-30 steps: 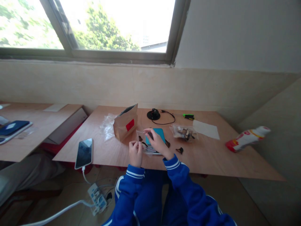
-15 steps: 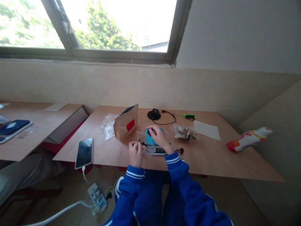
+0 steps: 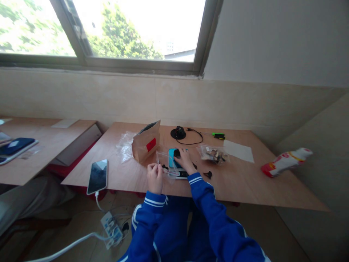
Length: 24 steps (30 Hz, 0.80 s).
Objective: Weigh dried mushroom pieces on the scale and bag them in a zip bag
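The left hand (image 3: 155,177) pinches the clear bag (image 3: 165,162) open just left of the blue scale (image 3: 174,162); the right hand (image 3: 185,160) holds 1 dark piece (image 3: 176,153) over the scale.

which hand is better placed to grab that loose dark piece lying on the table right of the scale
Right. The right hand rests on the teal scale, closer to the loose dark piece, while the left hand is pinching the small clear bag.

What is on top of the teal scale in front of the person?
A small dark piece sits on the teal scale, under the right hand, whose fingers hide much of the platform. The left hand pinches a clear bag beside it.
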{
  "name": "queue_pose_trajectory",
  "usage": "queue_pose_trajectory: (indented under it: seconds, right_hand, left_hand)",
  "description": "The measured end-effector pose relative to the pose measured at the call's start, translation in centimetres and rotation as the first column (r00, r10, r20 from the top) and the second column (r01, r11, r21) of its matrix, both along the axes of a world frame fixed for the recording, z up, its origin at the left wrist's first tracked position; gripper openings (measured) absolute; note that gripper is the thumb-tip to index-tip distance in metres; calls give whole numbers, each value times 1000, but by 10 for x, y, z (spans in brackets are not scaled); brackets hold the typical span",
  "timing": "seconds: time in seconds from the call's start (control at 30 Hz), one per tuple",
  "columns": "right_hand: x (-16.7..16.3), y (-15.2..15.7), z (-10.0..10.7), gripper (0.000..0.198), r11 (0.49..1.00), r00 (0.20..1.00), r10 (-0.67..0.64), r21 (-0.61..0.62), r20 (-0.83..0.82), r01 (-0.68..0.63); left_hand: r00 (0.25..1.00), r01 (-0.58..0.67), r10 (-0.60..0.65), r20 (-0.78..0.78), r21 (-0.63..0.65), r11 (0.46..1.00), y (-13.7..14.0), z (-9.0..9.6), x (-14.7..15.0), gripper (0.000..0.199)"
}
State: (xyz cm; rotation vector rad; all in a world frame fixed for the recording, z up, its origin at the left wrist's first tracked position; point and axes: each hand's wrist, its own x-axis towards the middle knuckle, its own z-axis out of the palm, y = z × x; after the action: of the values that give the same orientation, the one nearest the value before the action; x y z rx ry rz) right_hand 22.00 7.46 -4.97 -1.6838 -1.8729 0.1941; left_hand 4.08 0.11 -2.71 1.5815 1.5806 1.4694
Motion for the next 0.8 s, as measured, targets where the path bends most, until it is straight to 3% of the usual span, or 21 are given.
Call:
queue_pose_trajectory:
  seconds: [0.13, 0.27, 0.37, 0.43, 0.53, 0.63, 0.8]
  right_hand:
    - [2, -12, 13, 51, 997, 985, 38, 79, -168, -25]
    - [-11, -35, 53, 57, 982, 872, 138, 181, -469, -58]
    - [-19, -50, 80, 67, 948, 860, 313, 178, -403, -262]
    - [-15, -55, 83, 61, 935, 871, 353, 165, -341, -315]
    - [11, -54, 60, 38, 975, 933, 204, 148, -298, -166]
    - [46, -55, 19, 30, 999, 995, -24, 36, -95, 28]
    - [69, -69, -24, 31, 992, 994, -100, -69, 36, 103]
  left_hand:
    - [1000, 17, -16, 16, -27, 999, -1, -1, 0, 38]
    - [1000, 13, -13, 14, -30, 999, -2, -3, 2, 37]
    - [1000, 22, -22, 14, -20, 1000, -2, -3, 4, 34]
    - [999, 30, -30, 23, -23, 999, -2, -2, 4, 34]
    - [999, 34, -34, 28, -28, 999, -2, -1, 3, 35]
    - [998, 41, -39, 41, -47, 998, -2, 0, 2, 38]
    - [997, 51, -48, 60, -59, 997, -4, 0, 3, 39]
